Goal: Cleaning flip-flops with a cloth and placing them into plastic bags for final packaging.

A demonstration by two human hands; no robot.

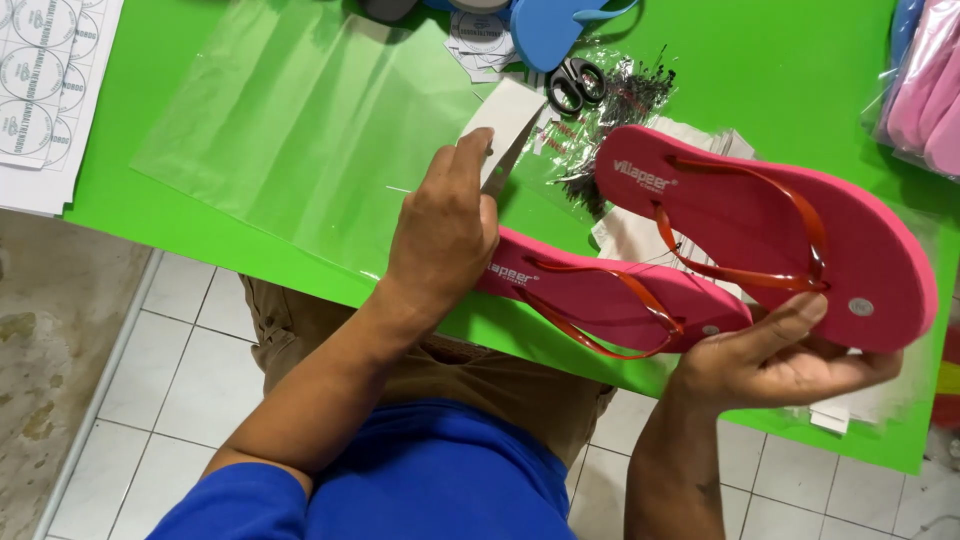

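Observation:
My right hand (pixel 775 360) holds two pink flip-flops from beneath, by their toe ends. The upper flip-flop (pixel 760 215) lies face up with its red strap showing. The lower flip-flop (pixel 610 295) sits partly under it, angled toward my left hand. My left hand (pixel 445 230) grips the heel end of the lower flip-flop and pinches a white paper card (pixel 505 125) that sticks up from the fingers. A clear plastic bag (pixel 310 120) lies flat on the green table (pixel 130 190) just left of that hand.
Black scissors (pixel 575 83) and a pile of small black fasteners (pixel 625 100) lie behind the card. Sheets of round stickers (pixel 45 80) sit at the far left, a blue flip-flop (pixel 550 25) at the top, bagged pink flip-flops (pixel 925 85) at the right edge. Tiled floor lies below.

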